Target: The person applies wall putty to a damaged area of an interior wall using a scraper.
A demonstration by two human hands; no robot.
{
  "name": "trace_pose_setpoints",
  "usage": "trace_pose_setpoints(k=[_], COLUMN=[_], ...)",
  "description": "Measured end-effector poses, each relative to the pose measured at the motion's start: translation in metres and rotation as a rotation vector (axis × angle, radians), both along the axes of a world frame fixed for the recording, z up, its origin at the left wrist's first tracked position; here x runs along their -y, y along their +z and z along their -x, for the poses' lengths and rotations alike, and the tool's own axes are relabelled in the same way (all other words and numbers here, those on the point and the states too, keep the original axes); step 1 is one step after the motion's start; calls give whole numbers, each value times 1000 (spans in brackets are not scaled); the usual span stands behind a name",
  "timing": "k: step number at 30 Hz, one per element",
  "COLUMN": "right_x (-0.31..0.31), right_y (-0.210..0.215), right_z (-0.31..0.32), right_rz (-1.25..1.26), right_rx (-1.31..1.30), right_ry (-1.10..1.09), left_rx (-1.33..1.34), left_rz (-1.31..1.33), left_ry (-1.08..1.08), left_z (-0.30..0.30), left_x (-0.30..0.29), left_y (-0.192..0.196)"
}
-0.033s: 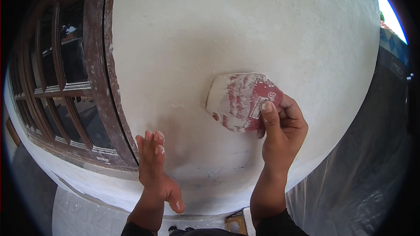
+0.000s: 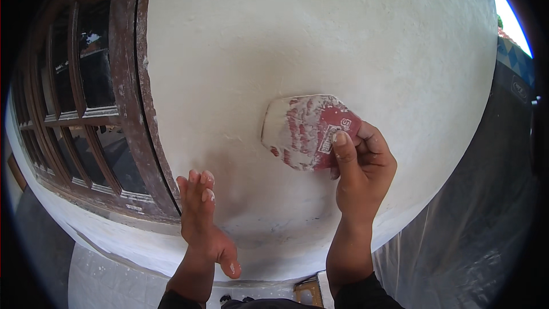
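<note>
Window [image 2: 128, 80] and plastic sheeting [image 2: 420, 263] flank the wall [image 2: 320, 40] behind the scraper [image 2: 306, 133]

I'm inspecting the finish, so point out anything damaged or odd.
Mainly the brown window frame, at left: scuffed and white-marked, odd against its darker finish. The red scraper in the right hand is heavily smeared with pale residue, and the left hand has white specks.

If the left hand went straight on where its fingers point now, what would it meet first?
Probably the left hand would meet the pale wall, just right of the brown window frame, but its distance is hard to judge.
</note>
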State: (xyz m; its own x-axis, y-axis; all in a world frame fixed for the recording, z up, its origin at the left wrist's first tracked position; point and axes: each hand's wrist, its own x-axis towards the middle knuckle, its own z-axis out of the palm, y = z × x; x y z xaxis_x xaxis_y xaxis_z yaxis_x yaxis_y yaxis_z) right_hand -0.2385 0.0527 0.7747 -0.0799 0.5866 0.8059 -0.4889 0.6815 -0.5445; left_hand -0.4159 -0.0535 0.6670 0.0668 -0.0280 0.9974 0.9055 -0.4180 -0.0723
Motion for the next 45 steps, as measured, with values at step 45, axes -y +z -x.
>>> trace_pose_setpoints(k=[45], right_x=[16], right_y=[-43], right_z=[2], right_rz=[158], right_rx=[-31], right_ry=[-76], left_rx=[147], left_rz=[-9], left_ry=[-182], left_z=[76], left_x=[22], left_y=[-10])
